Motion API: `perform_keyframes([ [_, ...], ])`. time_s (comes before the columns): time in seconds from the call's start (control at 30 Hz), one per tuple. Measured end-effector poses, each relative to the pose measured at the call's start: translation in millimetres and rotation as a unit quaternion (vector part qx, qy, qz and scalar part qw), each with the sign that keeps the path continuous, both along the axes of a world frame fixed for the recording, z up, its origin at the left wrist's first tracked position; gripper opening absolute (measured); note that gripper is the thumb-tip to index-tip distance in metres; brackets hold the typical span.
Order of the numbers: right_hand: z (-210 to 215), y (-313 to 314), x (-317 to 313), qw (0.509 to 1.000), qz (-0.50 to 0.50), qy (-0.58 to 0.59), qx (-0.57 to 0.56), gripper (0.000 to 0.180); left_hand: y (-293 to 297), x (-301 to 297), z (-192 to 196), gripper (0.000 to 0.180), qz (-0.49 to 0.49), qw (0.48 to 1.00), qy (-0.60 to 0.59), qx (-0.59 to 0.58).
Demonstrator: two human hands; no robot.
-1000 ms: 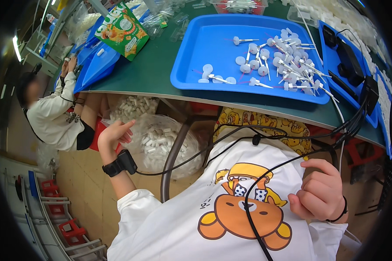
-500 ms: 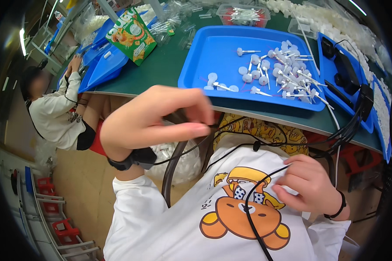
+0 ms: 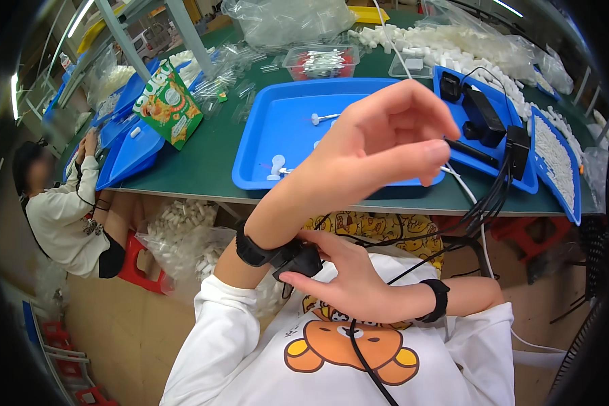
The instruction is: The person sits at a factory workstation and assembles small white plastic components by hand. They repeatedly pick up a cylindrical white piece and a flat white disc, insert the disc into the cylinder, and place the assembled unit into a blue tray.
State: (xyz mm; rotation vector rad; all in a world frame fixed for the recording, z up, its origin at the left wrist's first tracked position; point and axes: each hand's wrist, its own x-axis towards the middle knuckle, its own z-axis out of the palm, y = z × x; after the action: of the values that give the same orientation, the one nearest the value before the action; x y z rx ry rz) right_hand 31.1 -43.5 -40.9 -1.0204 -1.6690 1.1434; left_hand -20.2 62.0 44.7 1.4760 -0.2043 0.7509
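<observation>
My left hand [image 3: 369,145] is raised in front of the blue tray [image 3: 254,128]. Its fingers are loosely curled, the thumb stands apart, and nothing is between them. Around that wrist runs a black strap [image 3: 252,249] with a small black box [image 3: 303,262] on it. My right hand [image 3: 352,279] reaches across and grips this box between thumb and fingers. A second black band [image 3: 438,299] circles my right wrist. In the tray lie small white stemmed parts with round translucent discs [image 3: 277,166]; my left hand and forearm hide most of them.
Black cables [image 3: 501,186] run from a smaller blue tray [image 3: 524,177] at the right toward my lap. A green snack pouch [image 3: 172,108] stands left of the large tray. Behind it sits a clear tub [image 3: 294,68] of thin parts. A co-worker [image 3: 61,216] sits at the left.
My left hand has moved right and up, over the tray. The right hand has come left from the thin black cable to the box on my left wrist. The view has shifted.
</observation>
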Motion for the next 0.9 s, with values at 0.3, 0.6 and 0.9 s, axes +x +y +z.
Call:
perform_keyframes([
  [0.3, -10.2, 2.7, 3.5, 0.973, -0.025, 0.185, -0.133, 0.047, 36.9, 18.2, -12.2, 0.016, -0.261, 0.894, -0.195, -0.308],
  [0.6, 4.1, -2.0, 2.1, 0.964, -0.022, 0.197, -0.176, 0.046, 26.7, 33.2, -26.5, 0.023, 0.0, 1.0, 0.015, -0.023],
  [0.9, -3.1, -5.6, -4.7, 0.989, -0.035, 0.109, -0.093, 0.052, 14.2, 30.9, -22.3, 0.025, 0.167, 0.932, 0.065, 0.314],
])
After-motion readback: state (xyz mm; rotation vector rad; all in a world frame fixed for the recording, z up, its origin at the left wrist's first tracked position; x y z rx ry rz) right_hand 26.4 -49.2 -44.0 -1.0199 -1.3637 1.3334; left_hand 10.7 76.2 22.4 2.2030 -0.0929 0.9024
